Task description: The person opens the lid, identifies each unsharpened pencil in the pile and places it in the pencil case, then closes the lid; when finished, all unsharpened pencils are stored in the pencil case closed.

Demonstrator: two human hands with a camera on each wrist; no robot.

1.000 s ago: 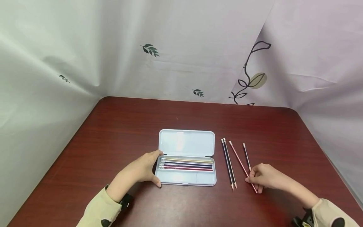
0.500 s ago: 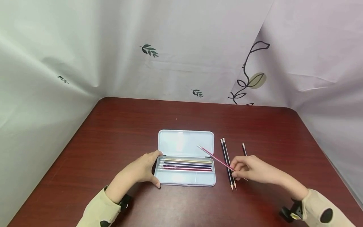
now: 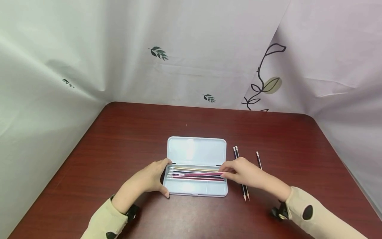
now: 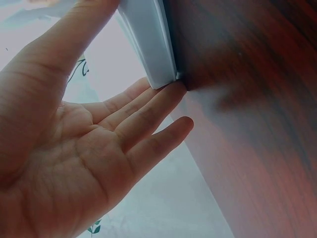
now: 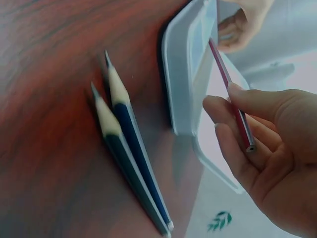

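A pale blue pencil case point(image 3: 195, 151) lies open at the middle of the table, with several pencils in its tray. My left hand point(image 3: 159, 179) braces the case's left end, thumb at the near corner and straight fingers against the far corner; in the left wrist view the fingers point(image 4: 148, 109) touch the case's edge point(image 4: 148, 44). My right hand point(image 3: 226, 172) pinches a red pencil point(image 3: 200, 173) by its right end and holds it lengthwise over the tray. In the right wrist view this red pencil point(image 5: 225, 79) runs from my right hand point(image 5: 247, 129) into the case point(image 5: 183, 69).
Two dark pencils point(image 3: 235, 152) lie side by side on the wooden table point(image 3: 134, 132) right of the case, tips toward me, partly under my right hand; they also show as dark pencils point(image 5: 129, 144). One more dark pencil point(image 3: 258, 159) lies farther right. Leaf-print sheets wall the table.
My right hand lifted the red pencil off the table at the right, carried it left and turned it level over the case's tray. The left hand stayed put.
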